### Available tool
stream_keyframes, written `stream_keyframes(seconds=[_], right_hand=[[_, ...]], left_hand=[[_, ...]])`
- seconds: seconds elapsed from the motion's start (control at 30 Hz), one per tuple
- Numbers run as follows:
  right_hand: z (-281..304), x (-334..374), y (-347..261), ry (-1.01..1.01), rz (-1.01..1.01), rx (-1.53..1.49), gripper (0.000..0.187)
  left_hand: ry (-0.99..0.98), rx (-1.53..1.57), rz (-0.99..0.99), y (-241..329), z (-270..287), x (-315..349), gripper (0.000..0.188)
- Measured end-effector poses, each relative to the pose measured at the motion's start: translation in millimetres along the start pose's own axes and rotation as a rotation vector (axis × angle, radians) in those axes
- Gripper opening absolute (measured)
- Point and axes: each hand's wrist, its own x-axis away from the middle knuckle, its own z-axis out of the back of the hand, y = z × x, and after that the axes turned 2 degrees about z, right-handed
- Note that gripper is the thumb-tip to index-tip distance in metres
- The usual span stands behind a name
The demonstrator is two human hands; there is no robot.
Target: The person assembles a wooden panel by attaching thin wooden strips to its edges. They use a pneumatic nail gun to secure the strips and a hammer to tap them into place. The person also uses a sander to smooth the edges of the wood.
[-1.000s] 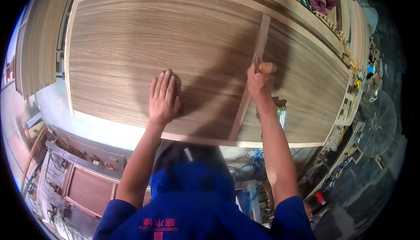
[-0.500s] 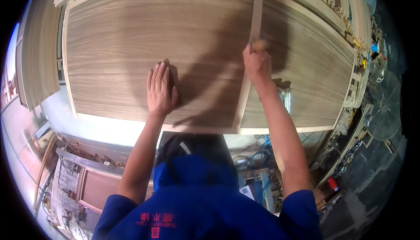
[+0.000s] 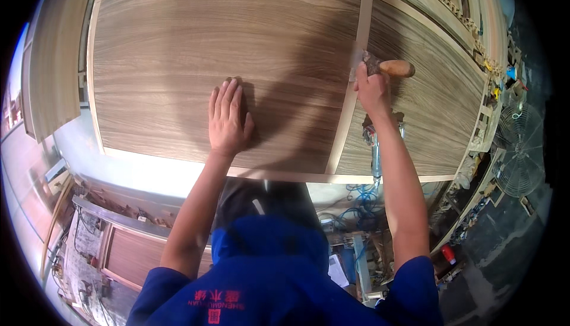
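Two hands on the wood panel [image 3: 178,65]: left hand [image 3: 227,121] pressed flat, fingers spread; right hand [image 3: 371,85] closed around wooden-handled scraper [image 3: 389,67] beside the pale strip [image 3: 350,97].

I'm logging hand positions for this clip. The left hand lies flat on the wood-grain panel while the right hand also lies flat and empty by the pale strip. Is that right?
Not quite. In the head view the right hand is not empty: it grips a tool with a wooden handle against the pale strip. The left hand does lie flat on the wood-grain panel.
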Motion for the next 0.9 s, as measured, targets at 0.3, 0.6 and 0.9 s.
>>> stream_keyframes(seconds=[0.3, 0.6, 0.9], right_hand=[[14, 28, -45, -0.082, -0.11, 0.097, 0.048], [-2, 54, -41, -0.053, 0.091, 0.349, 0.053], [-12, 54, -35, 0.003, 0.049, 0.15, 0.024]], left_hand=[[-0.015, 0.005, 0.025, 0, 2, -1, 0.07], [-0.05, 0.008, 0.021, -1, 5, -3, 0.071], [-0.056, 0.032, 0.008, -4, 6, -5, 0.073]])
